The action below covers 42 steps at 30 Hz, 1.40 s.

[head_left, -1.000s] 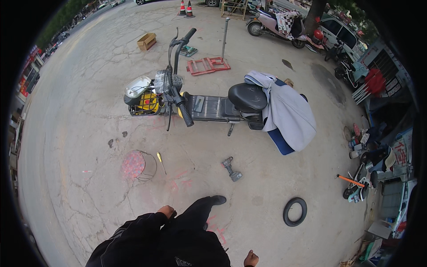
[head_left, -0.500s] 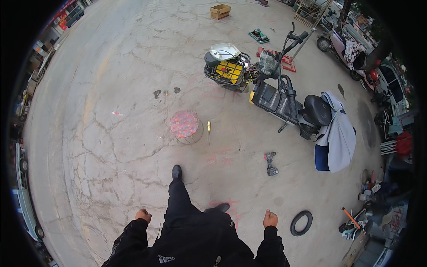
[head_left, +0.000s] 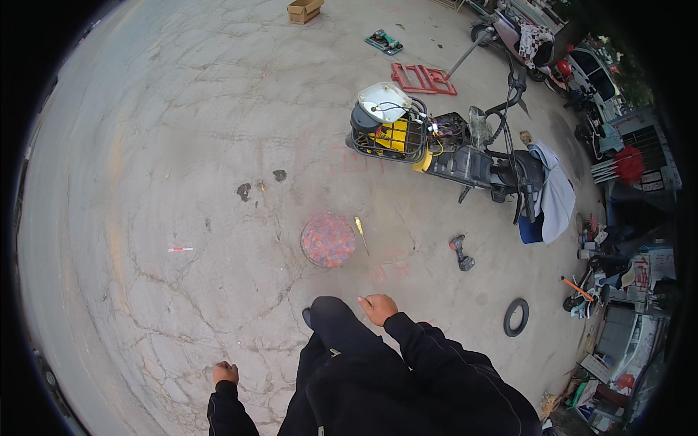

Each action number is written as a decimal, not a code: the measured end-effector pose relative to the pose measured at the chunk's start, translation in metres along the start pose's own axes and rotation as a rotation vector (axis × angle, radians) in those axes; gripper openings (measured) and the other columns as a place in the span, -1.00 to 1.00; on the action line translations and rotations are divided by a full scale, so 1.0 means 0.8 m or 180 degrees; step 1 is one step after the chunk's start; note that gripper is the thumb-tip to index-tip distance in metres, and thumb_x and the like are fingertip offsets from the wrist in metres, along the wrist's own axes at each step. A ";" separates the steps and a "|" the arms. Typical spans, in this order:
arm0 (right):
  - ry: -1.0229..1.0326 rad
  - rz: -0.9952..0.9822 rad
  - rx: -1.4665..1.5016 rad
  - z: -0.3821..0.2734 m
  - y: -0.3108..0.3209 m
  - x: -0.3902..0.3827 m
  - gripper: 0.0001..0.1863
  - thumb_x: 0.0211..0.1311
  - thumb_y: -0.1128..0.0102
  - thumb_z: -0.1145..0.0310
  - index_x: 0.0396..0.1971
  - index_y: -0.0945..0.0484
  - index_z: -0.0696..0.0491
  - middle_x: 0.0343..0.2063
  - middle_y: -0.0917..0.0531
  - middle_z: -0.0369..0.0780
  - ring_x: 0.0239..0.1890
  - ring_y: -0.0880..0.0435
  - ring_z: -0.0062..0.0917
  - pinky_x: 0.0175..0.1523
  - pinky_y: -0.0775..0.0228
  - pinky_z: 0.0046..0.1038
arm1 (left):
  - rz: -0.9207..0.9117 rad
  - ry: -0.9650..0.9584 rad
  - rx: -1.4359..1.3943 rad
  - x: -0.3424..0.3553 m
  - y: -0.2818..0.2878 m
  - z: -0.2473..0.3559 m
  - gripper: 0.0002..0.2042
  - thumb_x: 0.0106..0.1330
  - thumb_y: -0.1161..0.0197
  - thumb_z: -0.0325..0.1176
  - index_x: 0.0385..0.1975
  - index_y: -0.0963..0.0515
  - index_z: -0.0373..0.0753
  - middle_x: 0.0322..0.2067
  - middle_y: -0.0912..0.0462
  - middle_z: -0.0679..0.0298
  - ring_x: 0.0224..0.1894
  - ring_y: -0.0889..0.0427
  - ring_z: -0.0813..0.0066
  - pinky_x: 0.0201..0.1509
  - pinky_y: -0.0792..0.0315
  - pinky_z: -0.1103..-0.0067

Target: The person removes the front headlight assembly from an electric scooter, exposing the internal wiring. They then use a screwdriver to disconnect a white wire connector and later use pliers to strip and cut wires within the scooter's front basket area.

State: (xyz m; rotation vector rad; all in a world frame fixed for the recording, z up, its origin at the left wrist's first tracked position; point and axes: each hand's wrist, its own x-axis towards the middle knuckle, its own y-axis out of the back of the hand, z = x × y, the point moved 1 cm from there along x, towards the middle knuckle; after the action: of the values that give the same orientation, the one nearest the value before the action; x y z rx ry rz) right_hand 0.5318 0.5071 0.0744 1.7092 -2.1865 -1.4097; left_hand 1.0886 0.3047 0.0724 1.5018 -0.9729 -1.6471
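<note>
My right hand (head_left: 377, 309) hangs in front of my body, with its fingers curled in and nothing seen in them. It is nearest to a round stool (head_left: 328, 240) with a pink and red patterned top. A screwdriver (head_left: 360, 227) with a yellow handle lies on the ground just right of the stool. My left hand (head_left: 225, 373) is down at my left side, closed in a loose fist over bare pavement. Neither hand touches any object. Farther right, a cordless power tool (head_left: 462, 253) lies on the ground.
Ahead right stands a partly stripped electric scooter (head_left: 465, 163), a grey cover (head_left: 554, 192) over its rear. Beyond it are a red metal frame (head_left: 424, 78), a green tool case (head_left: 384, 42) and a cardboard box (head_left: 304, 10). A black tyre (head_left: 516, 317) lies at right.
My right hand has swung inward and forward across my front, and my left hand is slightly lower in view. I have moved closer to the stool, and my view has shifted; the stool appears more from above.
</note>
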 end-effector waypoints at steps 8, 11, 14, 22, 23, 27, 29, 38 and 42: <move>-0.0382 -0.0239 -0.0321 -0.108 0.027 0.271 -0.41 0.49 0.04 -0.12 -0.38 -0.74 0.10 -0.36 -0.73 0.07 -0.22 -0.71 0.09 -0.10 -0.50 0.09 | 0.0795 -0.0047 -0.0223 0.315 0.214 -0.036 -0.48 0.30 -0.33 -0.12 -0.73 -0.45 -0.48 -0.67 -0.48 -0.22 -0.57 -0.48 -0.27 -0.37 -0.34 0.03; -0.0285 -0.0112 -0.0199 -0.180 0.059 0.411 -0.41 0.48 0.05 -0.12 -0.34 -0.75 0.10 -0.34 -0.74 0.08 -0.21 -0.71 0.10 -0.09 -0.50 0.10 | 0.0576 0.0495 -0.0111 0.334 0.249 -0.064 -0.42 0.32 -0.24 0.00 -0.71 -0.53 -0.48 -0.63 -0.52 -0.27 -0.49 -0.53 -0.31 -0.28 -0.31 -0.07; -0.0054 0.0071 -0.0060 -0.267 0.110 0.525 -0.41 0.50 0.05 -0.11 -0.37 -0.74 0.09 -0.35 -0.73 0.07 -0.22 -0.71 0.09 -0.10 -0.49 0.10 | 0.0177 0.0912 -0.0075 0.356 0.266 -0.074 -0.43 0.31 -0.23 0.03 -0.65 -0.58 -0.49 -0.61 -0.56 -0.28 -0.47 -0.59 -0.27 -0.32 -0.34 -0.04; -0.0123 0.0787 0.0169 -0.391 0.269 0.816 -0.39 0.51 0.05 -0.13 -0.45 -0.71 0.10 -0.40 -0.73 0.05 -0.26 -0.69 0.09 -0.13 -0.48 0.08 | -0.1126 0.0800 -0.0417 0.658 0.317 0.073 -0.49 0.25 -0.25 -0.02 -0.66 -0.60 -0.45 -0.56 -0.61 -0.26 -0.36 -0.68 -0.23 -0.18 -0.46 0.02; -0.0294 0.0883 0.0187 -0.381 0.276 0.845 -0.38 0.51 0.06 -0.13 -0.45 -0.71 0.11 -0.39 -0.73 0.05 -0.25 -0.69 0.09 -0.13 -0.48 0.08 | -0.1050 0.0659 -0.0342 0.718 0.337 0.094 -0.50 0.25 -0.25 -0.03 -0.65 -0.61 -0.44 -0.55 -0.62 -0.26 -0.34 -0.69 -0.23 -0.16 -0.48 0.03; -0.1348 0.1397 0.0325 -0.336 0.286 0.900 -0.37 0.52 0.09 -0.11 -0.41 -0.72 0.14 -0.37 -0.72 0.07 -0.23 -0.70 0.11 -0.09 -0.50 0.10 | -0.0414 -0.0156 -0.0029 1.000 0.484 0.200 -0.52 0.24 -0.25 -0.05 -0.64 -0.63 -0.44 -0.52 -0.66 -0.26 -0.27 -0.73 -0.21 -0.07 -0.55 0.07; -0.1833 0.1371 0.0355 -0.331 0.278 0.904 -0.36 0.52 0.10 -0.11 -0.40 -0.72 0.15 -0.37 -0.72 0.09 -0.23 -0.70 0.12 -0.08 -0.50 0.10 | -0.0161 -0.0332 0.0457 1.167 0.587 0.294 -0.52 0.28 -0.22 -0.06 -0.63 -0.63 -0.45 -0.52 -0.64 -0.26 -0.33 -0.70 -0.26 -0.11 -0.55 0.06; -0.2673 0.1722 0.0886 -0.324 0.287 1.057 -0.35 0.49 0.02 -0.07 -0.54 -0.67 0.21 -0.44 -0.69 0.14 -0.28 -0.68 0.13 -0.11 -0.48 0.11 | 0.0867 -0.2644 0.0115 1.591 0.941 0.995 -0.46 0.51 -0.13 -0.05 -0.55 -0.61 -0.47 -0.46 -0.62 -0.29 -0.30 -0.64 -0.34 -0.20 -0.49 0.03; -0.2728 0.1832 0.1088 -0.300 0.347 1.235 -0.36 0.50 0.02 -0.07 -0.52 -0.67 0.22 -0.41 -0.71 0.13 -0.27 -0.68 0.13 -0.08 -0.49 0.09 | 0.0749 -0.2793 0.0832 1.624 0.943 1.173 -0.45 0.50 -0.11 0.05 -0.52 -0.64 -0.38 -0.46 -0.66 -0.19 -0.33 -0.66 -0.28 -0.24 -0.51 0.04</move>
State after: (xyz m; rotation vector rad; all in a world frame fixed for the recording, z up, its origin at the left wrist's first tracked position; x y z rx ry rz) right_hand 0.0536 -0.4201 -0.0745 0.3559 -3.1019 -1.8414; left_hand 0.0443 -1.1235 0.1633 0.7139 -1.7997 -2.0789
